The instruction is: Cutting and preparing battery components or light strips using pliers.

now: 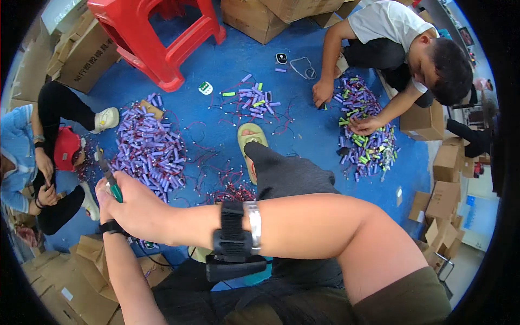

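My right arm reaches across to the left. My right hand is closed around a slim green-handled tool with a dark metal end pointing away from me; its exact kind is unclear. Close against it is my left hand, mostly covered by the right one, so its fingers and anything in them are hidden. Just beyond both hands lies a large heap of purple cylindrical batteries with thin red and black wires. A tangle of loose wires lies on the floor to the right of the heap.
A smaller battery group lies ahead on the blue floor. At right, a co-worker handles a purple and green battery pile; another person sits at left. A red stool and cardboard boxes stand behind.
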Action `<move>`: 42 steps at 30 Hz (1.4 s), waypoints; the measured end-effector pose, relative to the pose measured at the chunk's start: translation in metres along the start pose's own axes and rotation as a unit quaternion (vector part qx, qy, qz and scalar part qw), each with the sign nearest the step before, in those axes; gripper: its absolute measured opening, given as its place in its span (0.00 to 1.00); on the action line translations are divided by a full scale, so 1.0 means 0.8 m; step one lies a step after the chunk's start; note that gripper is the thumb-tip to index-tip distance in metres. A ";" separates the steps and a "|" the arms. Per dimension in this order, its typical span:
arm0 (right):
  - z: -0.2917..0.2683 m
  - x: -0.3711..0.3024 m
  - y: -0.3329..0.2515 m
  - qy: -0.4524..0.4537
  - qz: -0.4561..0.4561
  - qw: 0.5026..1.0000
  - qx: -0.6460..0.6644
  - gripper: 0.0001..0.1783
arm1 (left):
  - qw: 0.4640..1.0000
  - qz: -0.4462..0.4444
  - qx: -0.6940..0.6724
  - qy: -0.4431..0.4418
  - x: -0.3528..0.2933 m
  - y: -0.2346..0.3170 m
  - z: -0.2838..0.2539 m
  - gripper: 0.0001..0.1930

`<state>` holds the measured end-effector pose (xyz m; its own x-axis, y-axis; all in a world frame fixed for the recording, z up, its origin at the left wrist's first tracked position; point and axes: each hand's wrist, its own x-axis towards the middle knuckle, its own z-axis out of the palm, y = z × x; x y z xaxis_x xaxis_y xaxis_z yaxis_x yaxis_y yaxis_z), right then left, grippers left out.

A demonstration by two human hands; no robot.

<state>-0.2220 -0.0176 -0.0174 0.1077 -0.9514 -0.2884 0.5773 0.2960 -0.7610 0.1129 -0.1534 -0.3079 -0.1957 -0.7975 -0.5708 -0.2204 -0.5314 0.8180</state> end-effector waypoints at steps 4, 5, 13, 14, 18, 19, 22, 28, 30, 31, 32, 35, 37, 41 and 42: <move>0.038 -0.003 0.017 -0.088 -0.004 0.983 -0.161 0.20 | 0.999 0.029 0.017 0.011 -0.053 0.038 -0.054 0.09; 0.042 -0.004 0.025 -0.101 -0.022 0.979 -0.177 0.21 | 0.999 0.036 0.018 0.010 -0.059 0.047 -0.053 0.09; 0.060 -0.010 0.024 -0.140 -0.032 0.952 -0.269 0.23 | 0.998 0.039 0.018 0.040 -0.139 0.087 -0.101 0.08; 0.059 -0.013 0.017 -0.149 -0.035 0.948 -0.278 0.22 | 0.998 0.043 0.014 0.045 -0.149 0.088 -0.102 0.08; 0.061 -0.010 0.019 -0.118 -0.025 0.941 -0.318 0.20 | 0.998 0.061 -0.002 0.034 -0.157 0.090 -0.092 0.08; 0.063 -0.008 0.020 -0.103 -0.032 0.938 -0.329 0.23 | 0.997 0.071 -0.005 0.030 -0.157 0.097 -0.101 0.08; 0.058 -0.009 0.017 -0.125 -0.009 0.930 -0.346 0.23 | 0.996 0.090 -0.021 0.015 -0.158 0.095 -0.105 0.08; 0.056 -0.006 0.019 -0.118 -0.051 0.928 -0.350 0.24 | 0.994 0.093 -0.052 0.039 -0.150 0.126 -0.068 0.07; 0.056 -0.007 0.007 -0.154 -0.048 0.926 -0.340 0.24 | 0.990 0.101 -0.061 0.077 -0.159 0.153 -0.043 0.07; 0.062 -0.011 0.003 -0.154 -0.049 0.924 -0.347 0.24 | 0.987 0.107 -0.064 0.102 -0.167 0.172 -0.037 0.07; 0.059 -0.007 0.005 -0.148 -0.041 0.928 -0.339 0.24 | 0.984 0.109 -0.076 0.122 -0.163 0.179 -0.023 0.07; 0.038 0.014 0.018 -0.109 -0.055 0.933 -0.338 0.25 | 0.962 0.112 -0.034 0.247 -0.200 0.231 0.072 0.08; 0.050 0.008 0.007 -0.123 -0.069 0.934 -0.330 0.28 | 0.961 0.127 -0.165 0.183 -0.236 0.231 0.055 0.08; 0.029 0.001 -0.007 -0.124 -0.090 0.878 -0.454 0.22 | 0.933 0.154 -0.297 0.133 -0.305 0.218 0.132 0.09; 0.027 -0.005 -0.001 -0.120 -0.120 0.847 -0.504 0.21 | 0.921 0.142 -0.336 0.138 -0.324 0.212 0.148 0.09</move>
<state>-0.2052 -0.0156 -0.0029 0.3157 -0.9486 -0.0218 -0.3655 -0.1004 -0.9254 0.0134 -0.0034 -0.0299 0.1172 -0.9241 -0.3637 0.4610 -0.2738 0.8441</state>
